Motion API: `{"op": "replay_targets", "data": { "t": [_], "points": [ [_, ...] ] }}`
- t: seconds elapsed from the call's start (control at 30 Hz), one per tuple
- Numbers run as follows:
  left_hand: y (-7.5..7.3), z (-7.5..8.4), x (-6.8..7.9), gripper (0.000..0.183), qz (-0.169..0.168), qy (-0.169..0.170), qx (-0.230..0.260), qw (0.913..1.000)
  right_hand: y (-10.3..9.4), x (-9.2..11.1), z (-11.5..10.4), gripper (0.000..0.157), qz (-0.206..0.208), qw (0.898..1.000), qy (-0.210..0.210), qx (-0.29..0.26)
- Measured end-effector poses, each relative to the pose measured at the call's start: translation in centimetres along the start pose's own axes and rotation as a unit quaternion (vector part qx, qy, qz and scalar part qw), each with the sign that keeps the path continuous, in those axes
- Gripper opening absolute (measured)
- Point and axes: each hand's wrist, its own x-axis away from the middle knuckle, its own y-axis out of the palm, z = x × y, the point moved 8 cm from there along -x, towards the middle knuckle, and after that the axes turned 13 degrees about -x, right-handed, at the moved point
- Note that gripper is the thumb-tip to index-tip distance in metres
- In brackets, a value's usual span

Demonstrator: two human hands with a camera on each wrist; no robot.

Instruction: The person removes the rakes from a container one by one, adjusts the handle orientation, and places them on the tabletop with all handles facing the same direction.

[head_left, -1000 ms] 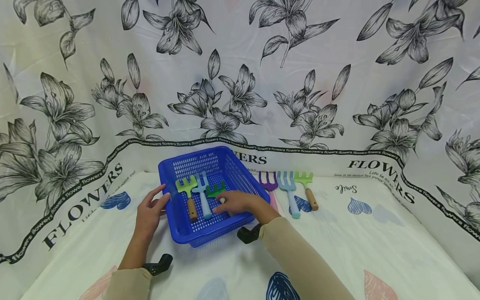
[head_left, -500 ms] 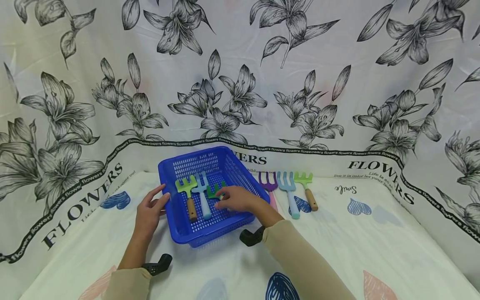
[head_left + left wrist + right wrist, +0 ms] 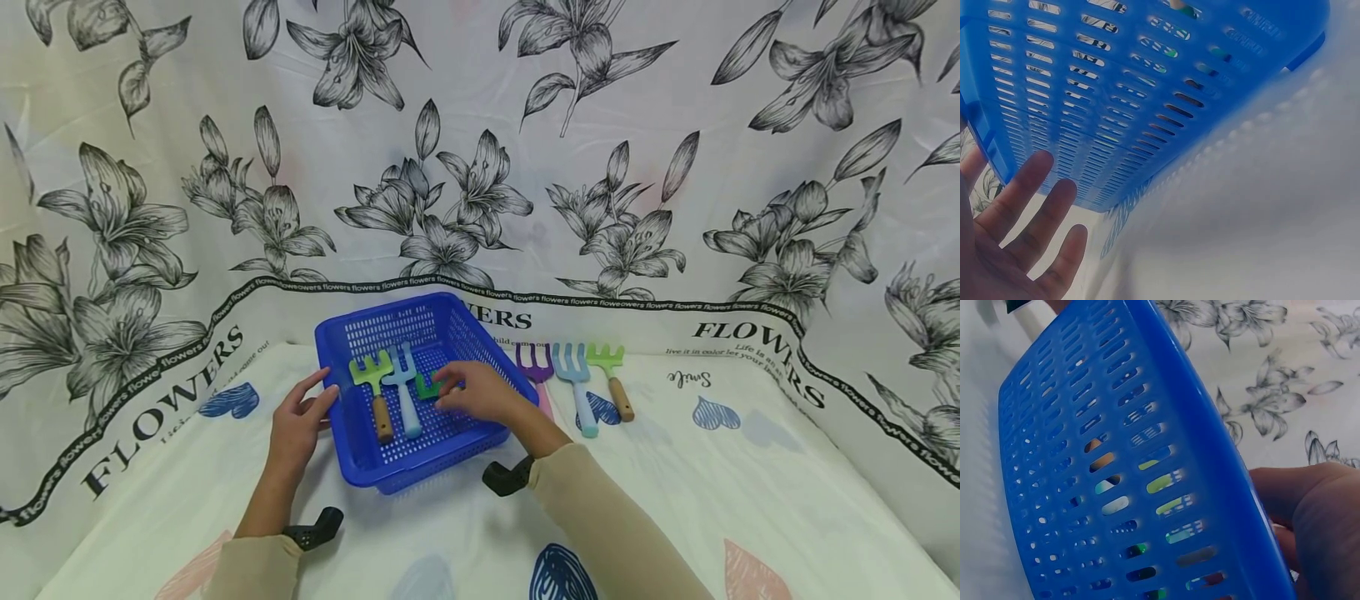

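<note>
Right hand (image 3: 476,392), fingers and thumb loosely curled near the frame's centre, hangs inside the blue basket (image 3: 420,468) over the green fork (image 3: 426,387); it covers the handle, so I cannot tell whether it grips it. Left hand (image 3: 294,429), fingers fairly straight, touches the rim left of centre, presumably steadying it. Right of the basket, the purple fork's (image 3: 537,375) handle is partly hidden.

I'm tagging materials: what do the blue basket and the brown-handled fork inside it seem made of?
Basket: probably moulded plastic with slight sheen, given its regular slots. Fork handle: likely wood, matte, from its brown tone. Fork head: even green finish; painted metal or plastic, unclear.
</note>
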Motion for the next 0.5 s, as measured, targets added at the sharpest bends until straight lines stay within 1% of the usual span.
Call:
{"op": "replay_targets", "data": {
  "t": [0.1, 0.2, 0.3, 0.4, 0.5],
  "points": [
    [0.0, 0.0, 0.0, 0.061, 0.0, -0.002, -0.003, 1.0, -0.4, 0.1, -0.4, 0.027, 0.018, 1.0, -0.024, -0.001],
    [0.0, 0.0, 0.0, 0.061, 0.0, -0.003, -0.003, 1.0, -0.8, 0.3, -0.5, 0.026, 0.038, 0.999, -0.034, 0.002],
    [0.0, 0.1, 0.0, 0.062, -0.002, -0.004, -0.002, 1.0, -1.2, 0.5, -0.5, 0.024, 0.066, 0.997, -0.032, 0.002],
    [0.0, 0.1, -0.1, 0.062, 0.0, -0.005, -0.001, 1.0, -1.7, 0.6, -0.3, 0.021, 0.099, 0.995, -0.026, -0.01],
    [0.0, 0.0, -0.1, 0.061, 0.002, -0.007, -0.002, 1.0, -2.1, 0.7, -0.3, 0.018, 0.122, 0.992, -0.031, -0.022]
  ]
}}
